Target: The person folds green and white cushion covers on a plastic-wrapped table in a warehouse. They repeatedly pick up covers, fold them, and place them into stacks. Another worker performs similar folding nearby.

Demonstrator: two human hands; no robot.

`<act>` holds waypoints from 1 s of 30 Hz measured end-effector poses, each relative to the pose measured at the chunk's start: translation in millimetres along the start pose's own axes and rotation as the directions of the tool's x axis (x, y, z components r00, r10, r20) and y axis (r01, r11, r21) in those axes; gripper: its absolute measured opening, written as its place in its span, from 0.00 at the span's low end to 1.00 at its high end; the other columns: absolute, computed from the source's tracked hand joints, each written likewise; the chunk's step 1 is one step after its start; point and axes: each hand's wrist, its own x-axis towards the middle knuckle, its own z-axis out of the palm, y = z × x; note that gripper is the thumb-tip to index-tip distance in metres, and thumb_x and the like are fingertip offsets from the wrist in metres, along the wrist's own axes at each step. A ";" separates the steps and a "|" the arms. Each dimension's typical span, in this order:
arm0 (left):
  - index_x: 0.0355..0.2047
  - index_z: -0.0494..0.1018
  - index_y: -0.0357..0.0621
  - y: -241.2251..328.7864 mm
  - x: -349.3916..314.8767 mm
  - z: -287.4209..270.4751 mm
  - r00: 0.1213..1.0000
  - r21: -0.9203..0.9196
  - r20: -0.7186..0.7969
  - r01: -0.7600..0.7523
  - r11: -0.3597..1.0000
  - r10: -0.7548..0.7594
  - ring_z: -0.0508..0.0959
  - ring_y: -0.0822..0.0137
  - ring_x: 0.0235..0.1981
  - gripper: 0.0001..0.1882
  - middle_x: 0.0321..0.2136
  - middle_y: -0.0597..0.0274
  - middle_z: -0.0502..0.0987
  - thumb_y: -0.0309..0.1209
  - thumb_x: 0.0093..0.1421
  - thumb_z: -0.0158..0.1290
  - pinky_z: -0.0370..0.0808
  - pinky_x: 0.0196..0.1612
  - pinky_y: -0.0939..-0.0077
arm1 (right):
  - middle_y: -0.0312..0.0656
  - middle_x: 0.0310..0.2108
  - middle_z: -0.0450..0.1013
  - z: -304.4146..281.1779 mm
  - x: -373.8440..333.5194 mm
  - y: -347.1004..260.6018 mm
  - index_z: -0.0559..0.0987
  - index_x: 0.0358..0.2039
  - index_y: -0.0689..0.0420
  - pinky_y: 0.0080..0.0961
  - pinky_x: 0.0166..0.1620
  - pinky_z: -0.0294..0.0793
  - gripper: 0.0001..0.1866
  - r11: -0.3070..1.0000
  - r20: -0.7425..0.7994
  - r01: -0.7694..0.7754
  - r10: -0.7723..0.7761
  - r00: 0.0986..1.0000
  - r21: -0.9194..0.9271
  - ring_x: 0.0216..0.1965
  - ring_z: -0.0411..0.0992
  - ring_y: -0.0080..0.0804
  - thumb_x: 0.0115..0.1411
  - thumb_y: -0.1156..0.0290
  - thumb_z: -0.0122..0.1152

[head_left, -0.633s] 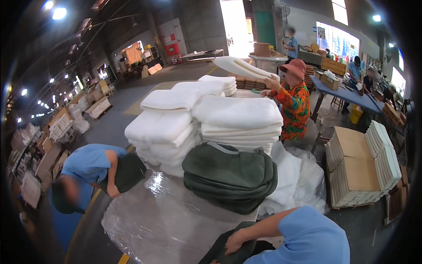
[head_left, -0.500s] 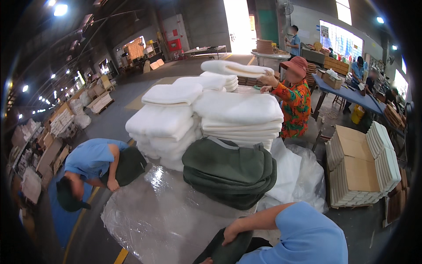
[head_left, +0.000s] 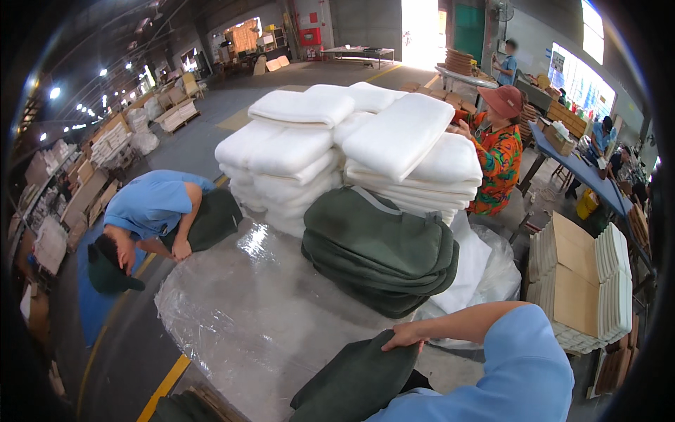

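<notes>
A flattened brown cardboard carton (head_left: 575, 278) lay at the right, its flaps spread over a stack of white pads. More brown cardboard boxes (head_left: 559, 137) sat on the long blue table beyond it, with a small yellow bin (head_left: 586, 204) on the floor beneath. Along the left wall, stacked pale cartons and bundles (head_left: 176, 112) stood on pallets. A red wall-mounted cabinet with a sign panel (head_left: 310, 35) hung at the far end, beside the bright doorway. A crinkled clear plastic sheet (head_left: 253, 309) covered the worktop in the foreground.
</notes>
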 end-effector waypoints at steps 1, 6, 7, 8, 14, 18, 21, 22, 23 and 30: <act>0.62 0.73 0.32 -0.8 9.1 9.5 1.000 -0.002 -0.004 -0.012 1.000 0.012 0.77 0.44 0.60 0.29 0.56 0.35 0.78 0.45 0.72 0.50 0.72 0.63 0.59 | 0.46 0.56 0.77 -4.6 9.7 0.1 0.80 0.57 0.57 0.46 0.42 0.84 0.36 1.000 0.049 -0.029 0.029 0.998 0.001 0.46 0.82 0.39 0.60 0.40 0.70; 0.61 0.74 0.32 -14.3 36.6 34.6 1.000 -0.007 -0.025 -0.006 1.000 0.006 0.78 0.43 0.58 0.28 0.55 0.35 0.79 0.44 0.72 0.50 0.73 0.62 0.58 | 0.48 0.54 0.80 -3.2 49.6 -1.5 0.81 0.58 0.59 0.53 0.49 0.82 0.36 0.997 -0.065 -0.026 0.021 0.998 -0.077 0.54 0.80 0.43 0.62 0.40 0.67; 0.61 0.74 0.32 -16.0 44.7 39.7 0.999 -0.013 -0.031 -0.010 1.000 0.009 0.78 0.43 0.58 0.28 0.55 0.35 0.79 0.44 0.72 0.50 0.73 0.61 0.58 | 0.49 0.54 0.80 -4.3 54.4 -2.1 0.81 0.59 0.59 0.54 0.51 0.82 0.37 0.994 -0.088 -0.023 0.013 0.996 -0.109 0.56 0.79 0.45 0.63 0.39 0.66; 0.60 0.74 0.32 -20.5 47.1 41.1 0.999 -0.021 -0.036 -0.004 1.000 0.003 0.78 0.43 0.58 0.28 0.55 0.35 0.79 0.44 0.72 0.50 0.73 0.61 0.58 | 0.51 0.55 0.79 -4.3 60.4 -4.1 0.81 0.58 0.62 0.50 0.54 0.79 0.40 0.988 -0.100 -0.012 -0.003 0.995 -0.155 0.57 0.78 0.47 0.63 0.37 0.65; 0.59 0.75 0.32 -39.6 61.4 49.6 0.999 -0.058 -0.041 0.008 0.998 -0.010 0.79 0.42 0.56 0.27 0.53 0.34 0.79 0.44 0.72 0.51 0.74 0.60 0.57 | 0.60 0.58 0.76 -5.5 93.8 -2.2 0.81 0.55 0.69 0.44 0.63 0.72 0.46 0.857 -0.137 0.058 -0.148 0.979 -0.512 0.61 0.74 0.56 0.67 0.30 0.50; 0.58 0.75 0.32 -50.3 65.4 48.6 0.999 -0.080 -0.049 0.002 0.997 -0.006 0.79 0.41 0.55 0.27 0.52 0.33 0.80 0.43 0.71 0.51 0.74 0.59 0.56 | 0.61 0.57 0.76 -6.5 106.4 0.9 0.81 0.54 0.69 0.46 0.63 0.72 0.45 0.834 -0.128 0.101 -0.201 0.971 -0.543 0.61 0.74 0.58 0.70 0.33 0.45; 0.58 0.76 0.32 -58.4 66.0 43.6 0.999 -0.098 -0.052 0.000 0.995 -0.005 0.79 0.40 0.55 0.26 0.52 0.33 0.80 0.43 0.71 0.51 0.75 0.59 0.56 | 0.61 0.56 0.77 -0.8 115.4 5.9 0.82 0.54 0.68 0.48 0.62 0.72 0.43 0.836 -0.157 0.108 -0.226 0.962 -0.537 0.60 0.75 0.58 0.72 0.34 0.44; 0.56 0.77 0.32 -59.5 69.0 42.0 0.998 -0.105 -0.043 0.036 0.994 -0.041 0.80 0.42 0.53 0.25 0.50 0.35 0.80 0.43 0.71 0.52 0.75 0.58 0.56 | 0.61 0.56 0.77 -1.3 116.0 8.2 0.82 0.54 0.68 0.49 0.62 0.72 0.42 0.837 -0.174 0.107 -0.233 0.957 -0.536 0.59 0.75 0.58 0.72 0.35 0.43; 0.54 0.78 0.32 -59.1 74.2 43.1 0.997 -0.116 -0.031 0.070 0.991 -0.074 0.80 0.44 0.51 0.24 0.49 0.37 0.81 0.42 0.70 0.53 0.75 0.57 0.56 | 0.61 0.56 0.77 -4.9 115.9 11.5 0.83 0.52 0.67 0.49 0.62 0.72 0.40 0.831 -0.175 0.110 -0.241 0.955 -0.545 0.59 0.75 0.59 0.73 0.37 0.43; 0.57 0.77 0.35 -40.9 53.9 34.8 0.960 0.197 -0.195 -0.162 0.967 0.200 0.79 0.46 0.55 0.24 0.51 0.42 0.81 0.42 0.72 0.50 0.73 0.61 0.56 | 0.56 0.64 0.71 9.3 35.1 -15.1 0.74 0.65 0.56 0.56 0.61 0.71 0.34 0.588 -0.170 0.259 -0.575 0.800 -0.767 0.64 0.71 0.58 0.73 0.43 0.48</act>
